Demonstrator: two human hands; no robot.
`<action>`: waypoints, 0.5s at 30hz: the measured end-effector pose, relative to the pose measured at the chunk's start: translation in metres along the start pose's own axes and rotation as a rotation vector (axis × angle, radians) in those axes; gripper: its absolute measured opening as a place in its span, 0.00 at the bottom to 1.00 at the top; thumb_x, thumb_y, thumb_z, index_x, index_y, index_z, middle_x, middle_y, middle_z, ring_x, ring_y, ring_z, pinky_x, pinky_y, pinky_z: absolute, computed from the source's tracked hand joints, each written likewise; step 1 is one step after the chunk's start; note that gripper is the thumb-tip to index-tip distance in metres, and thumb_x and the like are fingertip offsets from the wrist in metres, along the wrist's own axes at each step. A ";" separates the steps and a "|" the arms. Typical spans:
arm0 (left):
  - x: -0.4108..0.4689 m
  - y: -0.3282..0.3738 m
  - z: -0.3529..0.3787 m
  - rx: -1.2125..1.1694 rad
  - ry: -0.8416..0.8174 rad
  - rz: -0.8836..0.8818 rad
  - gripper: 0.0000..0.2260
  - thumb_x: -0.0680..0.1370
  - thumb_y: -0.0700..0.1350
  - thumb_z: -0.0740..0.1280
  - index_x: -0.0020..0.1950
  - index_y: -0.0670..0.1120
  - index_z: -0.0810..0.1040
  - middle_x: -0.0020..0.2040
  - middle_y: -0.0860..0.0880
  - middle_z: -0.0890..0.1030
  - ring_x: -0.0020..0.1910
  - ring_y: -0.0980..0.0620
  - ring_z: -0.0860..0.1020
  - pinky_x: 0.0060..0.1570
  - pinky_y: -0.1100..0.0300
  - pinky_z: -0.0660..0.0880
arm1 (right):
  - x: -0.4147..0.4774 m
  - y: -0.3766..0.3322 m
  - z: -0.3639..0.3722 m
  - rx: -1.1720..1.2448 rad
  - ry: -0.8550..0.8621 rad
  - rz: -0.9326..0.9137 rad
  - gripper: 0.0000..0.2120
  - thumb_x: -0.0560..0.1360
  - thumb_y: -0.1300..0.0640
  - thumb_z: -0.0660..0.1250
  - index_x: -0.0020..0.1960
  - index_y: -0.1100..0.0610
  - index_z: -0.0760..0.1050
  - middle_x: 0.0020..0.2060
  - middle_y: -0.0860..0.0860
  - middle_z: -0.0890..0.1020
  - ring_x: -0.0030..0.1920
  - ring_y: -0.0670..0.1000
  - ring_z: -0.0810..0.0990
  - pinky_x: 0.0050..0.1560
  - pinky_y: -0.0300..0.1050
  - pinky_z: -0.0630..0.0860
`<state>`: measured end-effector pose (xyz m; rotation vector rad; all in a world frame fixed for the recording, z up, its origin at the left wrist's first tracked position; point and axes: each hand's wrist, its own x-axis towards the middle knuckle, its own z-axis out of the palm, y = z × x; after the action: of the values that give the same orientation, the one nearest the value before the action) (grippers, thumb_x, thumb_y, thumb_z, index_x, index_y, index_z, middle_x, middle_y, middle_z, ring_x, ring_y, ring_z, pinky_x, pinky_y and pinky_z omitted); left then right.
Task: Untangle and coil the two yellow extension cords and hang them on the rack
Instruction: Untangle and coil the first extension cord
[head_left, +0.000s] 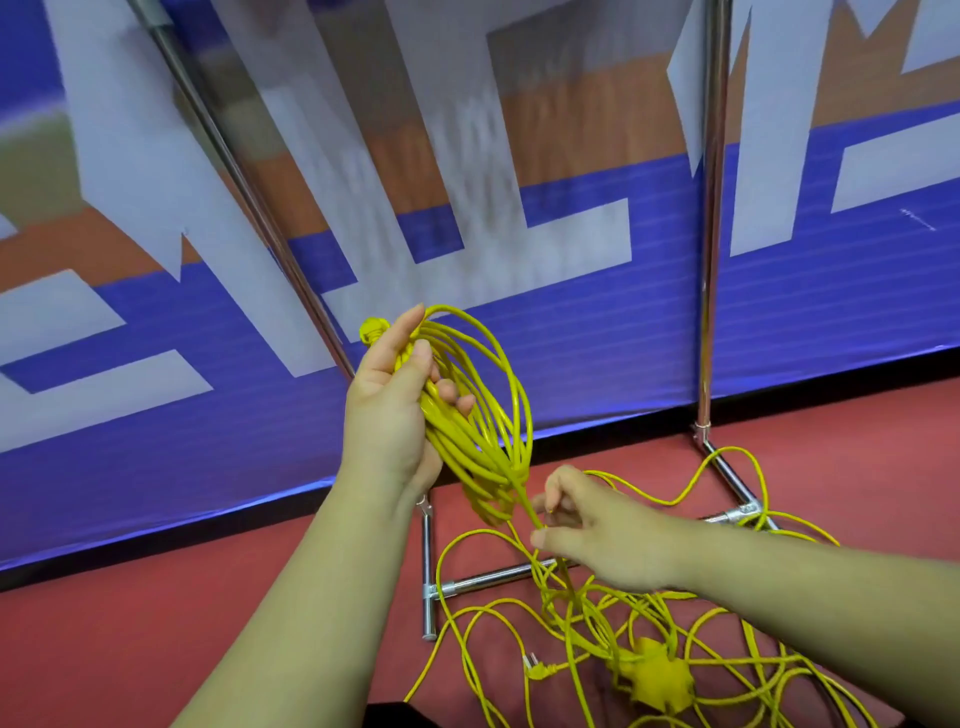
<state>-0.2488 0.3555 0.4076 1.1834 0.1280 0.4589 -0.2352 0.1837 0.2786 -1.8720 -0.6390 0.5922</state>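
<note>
Left grip (389, 410) clamps the coil (488, 410); right grip (587, 525) pinches the trailing cord (525, 500). I want even, untwisted loops.

Indoor hall, seemingly sports or event venue: smooth red floor (156, 649) across lower frame, huge printed blue-white-orange banner (571, 338) as back wall, chrome tube rack (709, 260) standing centre-right.

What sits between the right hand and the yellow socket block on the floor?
Head view: only tangled loops of yellow cord, with the strand pinched by the right hand running down through them toward the socket block.
</note>
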 end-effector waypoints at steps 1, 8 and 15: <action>0.001 0.000 -0.002 -0.024 0.006 0.000 0.13 0.84 0.37 0.60 0.65 0.49 0.77 0.31 0.50 0.70 0.24 0.56 0.70 0.26 0.61 0.74 | 0.001 0.000 0.004 0.035 -0.040 0.012 0.16 0.71 0.45 0.70 0.48 0.44 0.62 0.46 0.60 0.78 0.41 0.53 0.71 0.46 0.58 0.73; 0.010 0.009 -0.032 -0.013 0.101 0.000 0.12 0.84 0.37 0.60 0.60 0.48 0.79 0.32 0.51 0.71 0.23 0.57 0.65 0.24 0.65 0.67 | 0.008 -0.001 -0.005 0.087 -0.071 0.009 0.08 0.80 0.64 0.65 0.48 0.55 0.67 0.38 0.51 0.84 0.39 0.52 0.80 0.44 0.63 0.75; 0.005 -0.002 -0.051 0.616 -0.143 -0.005 0.05 0.74 0.39 0.75 0.45 0.49 0.86 0.31 0.45 0.73 0.25 0.50 0.67 0.28 0.59 0.69 | 0.012 -0.028 -0.057 0.207 0.283 -0.035 0.03 0.73 0.64 0.74 0.42 0.58 0.83 0.33 0.53 0.85 0.35 0.52 0.76 0.42 0.49 0.69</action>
<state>-0.2603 0.4011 0.3871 1.8155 0.1546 0.3352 -0.1931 0.1633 0.3235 -1.7047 -0.4076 0.3470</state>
